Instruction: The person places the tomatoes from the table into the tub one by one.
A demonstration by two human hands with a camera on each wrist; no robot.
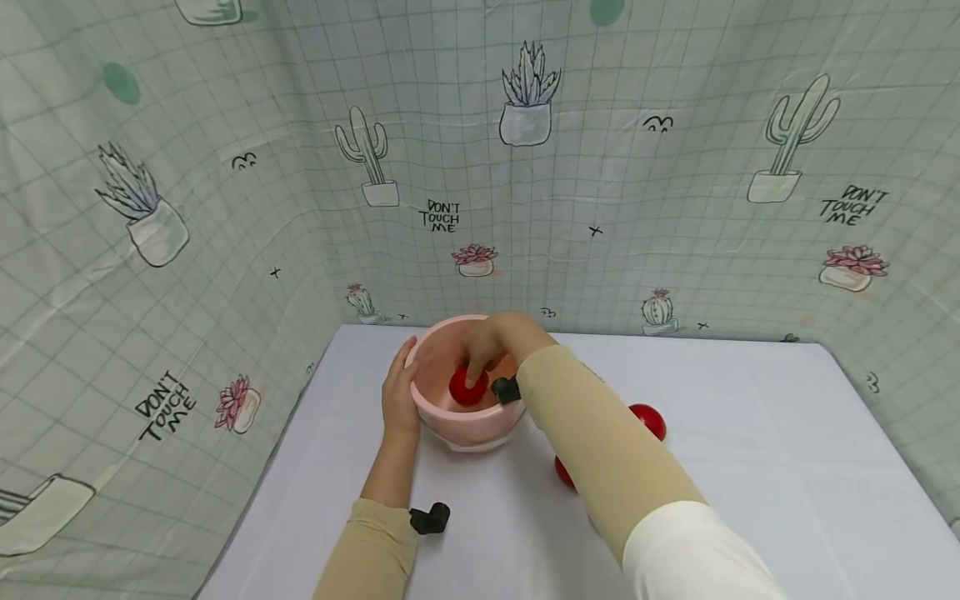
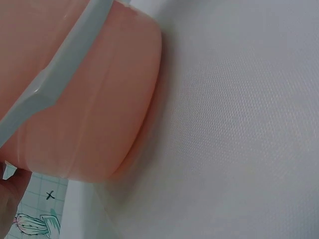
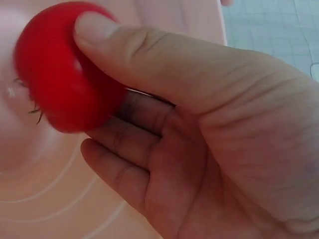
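A pink bucket (image 1: 468, 428) with a pale handle (image 2: 65, 69) stands towards the back of the white table. My left hand (image 1: 400, 400) holds its left side at the rim; only a little of that hand shows in the left wrist view. Inside the bucket, my right hand (image 1: 487, 343) grips a red tomato (image 3: 65, 69), thumb on one side and fingers on the other. Its green stem end faces the bucket's inner wall or floor; I cannot tell which. Two more tomatoes lie on the table, one red tomato (image 1: 649, 422) beyond my right forearm, another red tomato (image 1: 563, 473) partly behind it.
The white table (image 1: 787, 467) reaches out to both sides. A grid-patterned cloth (image 1: 600, 192) with drawn cacti hangs behind and at the left. My right sleeve (image 1: 600, 433) crosses the table and covers part of it. Small black mounts (image 1: 431, 518) sit at my wrists.
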